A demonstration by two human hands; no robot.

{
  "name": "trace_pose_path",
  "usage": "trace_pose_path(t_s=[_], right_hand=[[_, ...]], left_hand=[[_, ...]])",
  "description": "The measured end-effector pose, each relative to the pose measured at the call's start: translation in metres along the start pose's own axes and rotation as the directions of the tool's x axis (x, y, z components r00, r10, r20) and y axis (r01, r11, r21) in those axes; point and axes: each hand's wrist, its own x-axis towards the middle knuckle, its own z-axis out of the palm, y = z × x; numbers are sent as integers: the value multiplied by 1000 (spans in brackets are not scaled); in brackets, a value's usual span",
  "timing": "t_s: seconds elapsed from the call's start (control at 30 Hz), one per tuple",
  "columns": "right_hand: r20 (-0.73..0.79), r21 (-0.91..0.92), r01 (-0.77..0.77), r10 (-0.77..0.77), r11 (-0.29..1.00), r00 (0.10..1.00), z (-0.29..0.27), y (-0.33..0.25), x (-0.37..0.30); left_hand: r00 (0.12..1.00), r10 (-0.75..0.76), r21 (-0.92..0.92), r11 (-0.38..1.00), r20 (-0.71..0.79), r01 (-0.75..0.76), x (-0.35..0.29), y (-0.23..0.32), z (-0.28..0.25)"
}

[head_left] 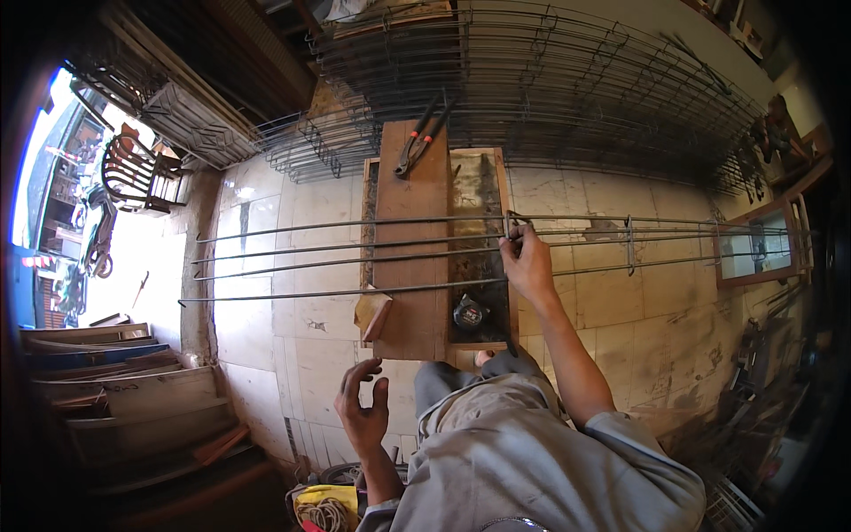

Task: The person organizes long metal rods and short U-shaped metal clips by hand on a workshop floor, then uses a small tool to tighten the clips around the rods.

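Several long thin steel rods (328,251) lie crosswise over a wooden plank (412,324) set on a low bench. My right hand (529,266) is closed at the upper rods, pinching a small metal stirrup (508,223) that crosses them; the fingers hide part of it. Farther right, another stirrup (630,246) stands around the rods. My left hand (362,410) hangs off the plank's near end, fingers bent and apart, holding nothing. Pincers (413,151) with dark, orange-marked handles rest on the plank's far end. Near its left edge sits a pale wedge-shaped piece (370,315).
A tape measure (469,312) lies in the dark recess beside the plank. Stacked rod cages (567,89) span the far side. Boards (133,381) are piled at the left, below a wooden chair (142,173). A glazed wooden frame (758,244) stands beyond the rods' right ends.
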Motion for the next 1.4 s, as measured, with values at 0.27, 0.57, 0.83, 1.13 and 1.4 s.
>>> trace_pose_path(t_s=[0.27, 0.57, 0.83, 1.13, 1.4], right_hand=[[-37, -2, 106, -106, 994, 994, 39, -28, -12], [-290, -54, -79, 60, 995, 955, 56, -20, -2], [-327, -259, -180, 89, 949, 941, 59, -63, 0], [-424, -684, -181, -183, 707, 887, 79, -71, -11], [-381, -737, -319, 25, 596, 924, 107, -86, -22]], left_hand=[[837, -356, -345, 913, -416, 217, 75, -97, -44], [594, -781, -896, 388, -195, 216, 159, -276, -119], [780, -621, -997, -36, 74, 66, 230, -280, -137], [763, -629, -984, -21, 150, 177, 236, -287, -144], [772, -623, -992, -60, 127, 115, 236, -297, -152]])
